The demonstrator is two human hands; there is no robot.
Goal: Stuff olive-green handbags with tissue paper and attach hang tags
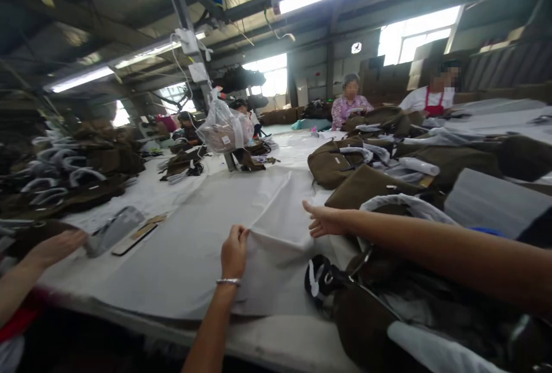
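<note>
My left hand, a bangle at its wrist, pinches a fold of the white fabric sheet spread flat on the table. My right hand lies with fingers spread on the sheet's right edge. A co-worker's hand rests far left. Just right, olive-brown bags pile up. Farther off, a clear plastic bag hangs on a pole.

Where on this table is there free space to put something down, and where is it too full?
Bare cloth lies beyond the left hand, up to the hanging plastic bag, and between that hand and the co-worker's hand. The side by the right hand is crowded with brown bags, as is the far left edge.
</note>
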